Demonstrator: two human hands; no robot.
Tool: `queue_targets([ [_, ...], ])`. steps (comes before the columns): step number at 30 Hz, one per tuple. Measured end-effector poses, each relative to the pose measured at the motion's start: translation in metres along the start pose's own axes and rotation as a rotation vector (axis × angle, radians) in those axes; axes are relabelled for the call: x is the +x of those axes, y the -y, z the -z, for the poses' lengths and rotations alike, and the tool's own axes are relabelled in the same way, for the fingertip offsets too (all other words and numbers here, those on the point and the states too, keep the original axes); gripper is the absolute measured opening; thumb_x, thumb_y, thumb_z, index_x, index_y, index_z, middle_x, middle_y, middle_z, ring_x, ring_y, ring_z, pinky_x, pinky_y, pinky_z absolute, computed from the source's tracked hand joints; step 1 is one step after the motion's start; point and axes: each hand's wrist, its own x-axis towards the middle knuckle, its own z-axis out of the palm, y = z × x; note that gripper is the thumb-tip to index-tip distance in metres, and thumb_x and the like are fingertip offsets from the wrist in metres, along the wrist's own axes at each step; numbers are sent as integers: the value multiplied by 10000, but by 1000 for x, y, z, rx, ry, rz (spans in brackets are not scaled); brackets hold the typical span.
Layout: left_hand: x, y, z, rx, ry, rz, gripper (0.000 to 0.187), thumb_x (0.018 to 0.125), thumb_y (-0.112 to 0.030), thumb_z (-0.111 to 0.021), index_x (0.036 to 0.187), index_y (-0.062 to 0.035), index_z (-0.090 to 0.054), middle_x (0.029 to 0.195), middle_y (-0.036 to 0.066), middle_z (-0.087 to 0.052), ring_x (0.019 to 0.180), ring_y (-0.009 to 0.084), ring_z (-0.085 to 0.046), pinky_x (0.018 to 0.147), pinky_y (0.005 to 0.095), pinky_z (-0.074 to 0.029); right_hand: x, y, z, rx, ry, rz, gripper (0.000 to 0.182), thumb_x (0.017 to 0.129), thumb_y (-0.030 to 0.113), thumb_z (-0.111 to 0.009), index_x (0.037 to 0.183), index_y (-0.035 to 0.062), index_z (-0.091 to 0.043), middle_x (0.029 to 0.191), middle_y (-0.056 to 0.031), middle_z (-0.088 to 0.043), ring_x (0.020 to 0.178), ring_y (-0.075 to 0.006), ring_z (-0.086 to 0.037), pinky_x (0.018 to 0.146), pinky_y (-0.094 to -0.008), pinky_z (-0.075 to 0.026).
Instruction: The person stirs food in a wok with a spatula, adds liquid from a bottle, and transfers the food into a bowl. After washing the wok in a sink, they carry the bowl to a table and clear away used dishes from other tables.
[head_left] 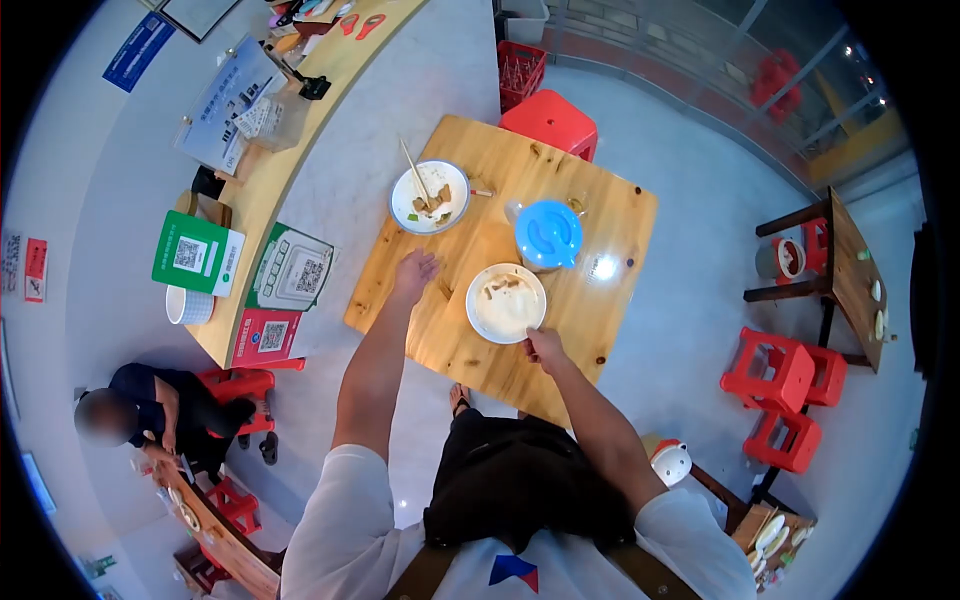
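Note:
On a wooden table (450, 320) stand two used bowls. My right hand (545, 349) is closed on the lower edge of the nearer white bowl (507, 318), which has brown scraps and pale liquid in it. My left hand (415, 275) is open, fingers spread, over the table's left edge and just below the farther blue-rimmed bowl (402, 212); it holds nothing. That bowl has food scraps, and chopsticks (413, 168) lean in it. Behind the nearer bowl is a pitcher with a blue lid (549, 232).
A long counter (300, 150) with QR-code signs (198, 255) runs along the left. Red stools stand behind the table (553, 122) and at the right (768, 370), near another table (855, 280). A person (150, 400) sits at the lower left.

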Motion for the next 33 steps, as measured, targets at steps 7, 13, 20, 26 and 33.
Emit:
queue_targets([
  [7,47,-28,-39,-284,-34,-23,417,924,-85,-410,1314,32,-323,1271,243,-445,1148,360,-505,901,432,-522,-39,-10,29,-289,-144,237,261,842,185,-495,723,-32,-581,584,-78,-563,440,-154,-520,372,-300,-396],
  [13,-4,-9,-2,-188,-38,-96,443,886,-5,-345,1328,5,-324,1278,231,-453,1149,370,-506,911,448,-522,-111,-63,82,-341,-203,222,286,826,199,-491,750,-55,-599,609,-105,-596,451,-157,-552,399,-295,-443],
  [20,-111,54,79,144,-75,-209,473,836,-48,-428,1305,-3,-384,1239,178,-509,1008,314,-605,733,390,-585,-197,-145,86,47,-310,169,271,851,207,-516,755,-38,-582,580,-78,-541,445,-143,-507,390,-283,-412],
  [26,-210,79,67,296,128,-142,382,852,-33,-429,1225,49,-425,1136,198,-554,952,322,-617,769,454,-572,-234,-190,79,327,-453,177,241,860,198,-522,763,-9,-600,609,-61,-562,466,-143,-518,434,-278,-422],
  [33,-265,159,-12,463,340,102,382,832,-33,-448,1197,78,-434,1111,205,-565,934,343,-634,761,455,-585,-275,-243,153,575,-598,245,213,844,160,-536,769,-30,-598,602,-78,-555,412,-137,-486,352,-276,-396],
])
